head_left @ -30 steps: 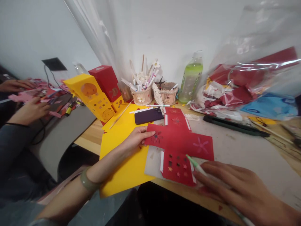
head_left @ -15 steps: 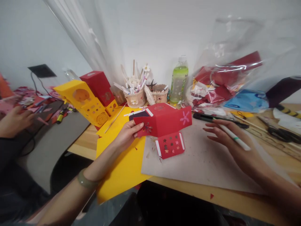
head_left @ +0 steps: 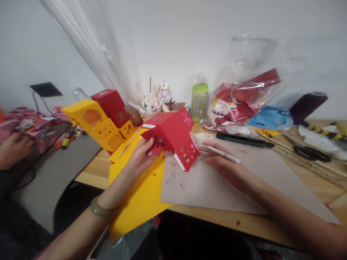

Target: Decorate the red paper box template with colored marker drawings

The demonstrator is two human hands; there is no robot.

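a left hand [head_left: 141,157] pinches a folded red card [head_left: 169,129] by its left flap. the right hand [head_left: 230,169], gripping a white marker [head_left: 225,155], is just beside the card's right edge.

Red card [head_left: 170,129]: creased, one panel pinched in my left hand [head_left: 142,155].
White pen [head_left: 222,153]: held in my right hand [head_left: 230,169], just right of the red card.
Bottle [head_left: 200,99]: beyond the red card.

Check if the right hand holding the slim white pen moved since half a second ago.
Yes, leftward: against the long black plastic cutter, the right hand went from its middle toward its left end, nearer the folded red paper.
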